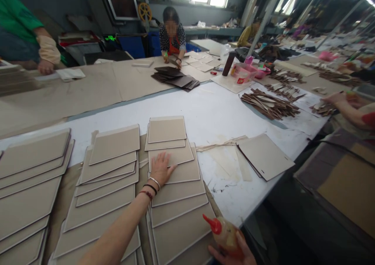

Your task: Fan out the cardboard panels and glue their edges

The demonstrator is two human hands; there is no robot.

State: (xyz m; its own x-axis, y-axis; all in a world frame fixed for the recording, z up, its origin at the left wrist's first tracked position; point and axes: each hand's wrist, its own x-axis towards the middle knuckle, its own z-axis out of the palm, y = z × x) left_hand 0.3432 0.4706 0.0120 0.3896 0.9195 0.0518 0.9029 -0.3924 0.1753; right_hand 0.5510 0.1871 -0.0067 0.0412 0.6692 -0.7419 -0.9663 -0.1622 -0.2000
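Observation:
My left hand [160,167] lies flat with fingers spread on a row of overlapping beige panels [178,194] with pale edges. Bracelets circle that wrist. My right hand [234,253], low in the view, is wrapped round a glue bottle [225,233] with a red pointed nozzle, which points up and to the left over the panels. Two more overlapping rows of panels lie to the left, one in the middle [102,194] and one at the far left [29,194].
A grey-white panel stack [265,157] lies to the right near the table edge. Brown strips [269,102], dark sheets [175,77] and a pink basket [243,72] are farther back. Across the table a person [172,38] handles sheets; others stand left and sit right.

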